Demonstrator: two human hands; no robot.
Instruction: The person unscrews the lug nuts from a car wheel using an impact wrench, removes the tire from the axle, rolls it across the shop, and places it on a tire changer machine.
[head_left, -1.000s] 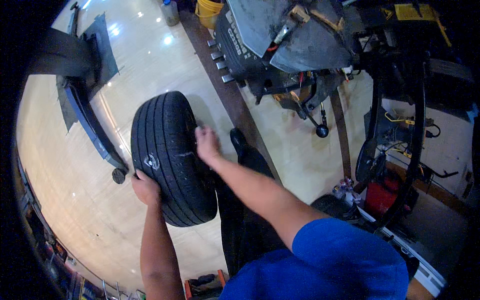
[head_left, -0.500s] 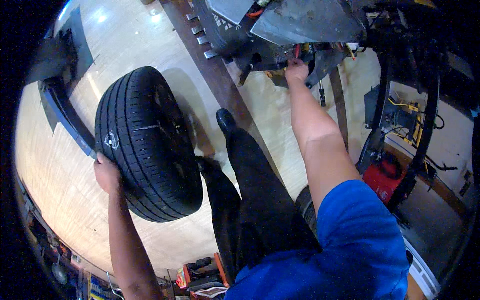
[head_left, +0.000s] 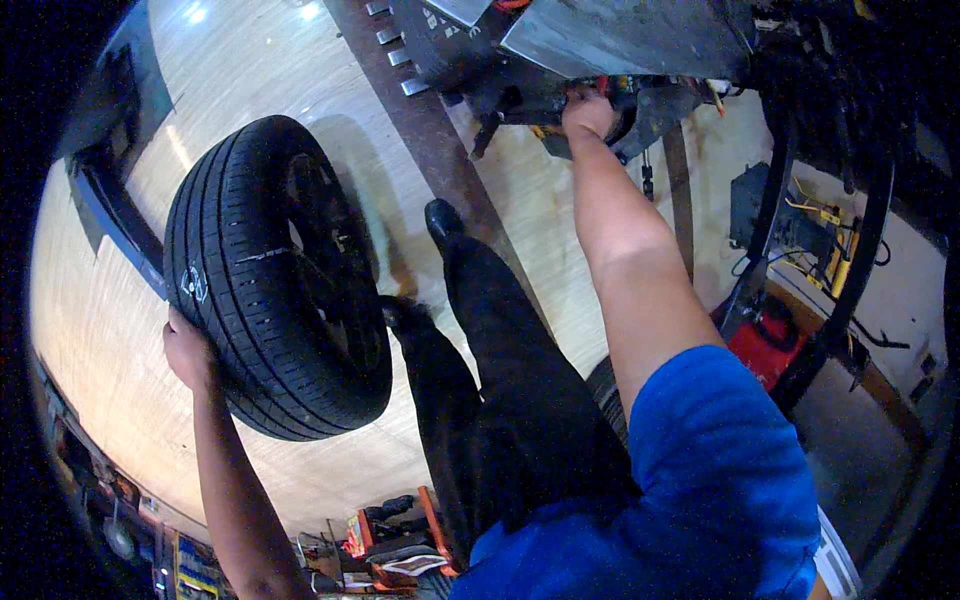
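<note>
A black car wheel (head_left: 250,310) with a grooved tyre and a dark rim stands at the left, in front of my legs. My left hand (head_left: 190,352) is beside the tyre's left side, closed at the near end of a long blue-grey bar (head_left: 110,215); the tyre and hand hide part of this contact. At the upper right, my right arm reaches out to a grey and black machine (head_left: 610,45). My right hand (head_left: 590,113) is closed at its underside, among small red and yellow parts. What its fingers hold is hidden.
A dark strip (head_left: 440,150) crosses the pale floor beside my shoe (head_left: 440,220). At the right are black uprights (head_left: 860,230), yellow parts (head_left: 840,250) and a red object (head_left: 765,345). Another tyre (head_left: 608,400) shows partly by my right leg. An orange-edged rack (head_left: 435,525) stands behind.
The view has shifted slightly, so the wheel and both hands appear a little further left. My right hand has turned slightly at the machine. My left hand stays by the tyre.
</note>
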